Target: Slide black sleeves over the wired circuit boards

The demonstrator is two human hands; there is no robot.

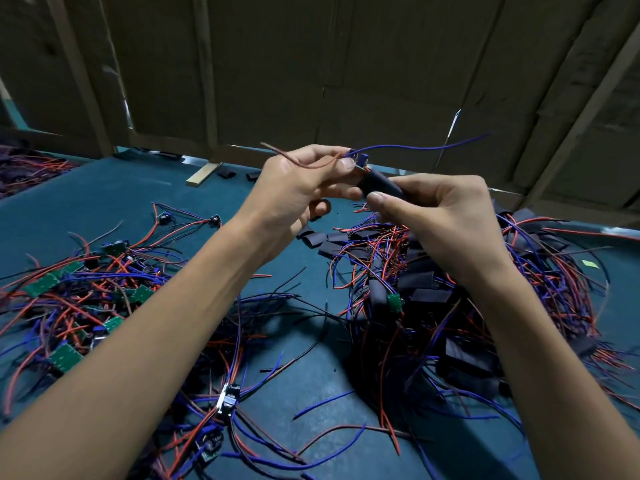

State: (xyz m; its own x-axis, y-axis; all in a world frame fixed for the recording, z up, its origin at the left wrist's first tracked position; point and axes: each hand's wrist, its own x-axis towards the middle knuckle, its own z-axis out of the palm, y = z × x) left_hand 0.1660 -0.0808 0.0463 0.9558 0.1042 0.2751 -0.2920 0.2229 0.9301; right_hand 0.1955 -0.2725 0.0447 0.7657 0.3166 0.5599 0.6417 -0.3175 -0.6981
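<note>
Both hands are raised above the table's middle. My left hand [304, 188] pinches the end of a wired circuit board [360, 162], whose blue part and a blue wire [415, 146] stick out to the right; a brown wire crosses my thumb. A black sleeve [379, 184] covers most of that board, and my right hand [440, 216] grips the sleeve between thumb and fingers. Bare green boards with red and blue wires [65, 299] lie in a heap at the left. At the right is a heap of sleeved boards and wires [433, 306].
The work surface is a teal mat [304, 375]. Loose black sleeves [322, 239] lie under my hands and a few [239, 174] at the far edge. Cardboard walls [346, 64] with wooden strips close off the back. Stray wires cover the near mat.
</note>
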